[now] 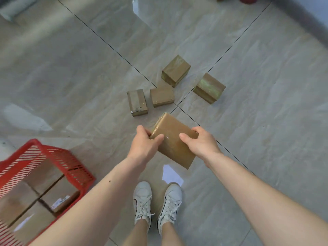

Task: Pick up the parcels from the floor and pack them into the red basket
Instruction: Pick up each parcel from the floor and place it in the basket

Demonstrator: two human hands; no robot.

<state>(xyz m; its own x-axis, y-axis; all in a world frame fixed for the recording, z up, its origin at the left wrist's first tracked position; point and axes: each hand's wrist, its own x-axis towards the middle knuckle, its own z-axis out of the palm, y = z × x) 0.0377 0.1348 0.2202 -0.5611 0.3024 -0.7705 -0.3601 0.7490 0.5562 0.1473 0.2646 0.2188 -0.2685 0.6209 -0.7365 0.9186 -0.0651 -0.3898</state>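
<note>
A brown taped parcel point(173, 139) hangs above the floor in front of me, tilted. My left hand point(145, 144) grips its left edge and my right hand point(202, 144) grips its right edge, thumbs on top. Several more brown parcels lie on the tiles beyond it: one at the left point(137, 102), one beside it point(161, 96), one farther back point(176, 70) and one to the right point(209, 88). The red basket point(58, 155) stands at the lower left, with several parcels point(53, 190) packed inside it.
My two white shoes point(158, 201) stand on the grey tiled floor just below the held parcel. A bright light reflection point(171, 174) lies on the tile ahead of the shoes. A red object point(247, 0) sits at the far top edge.
</note>
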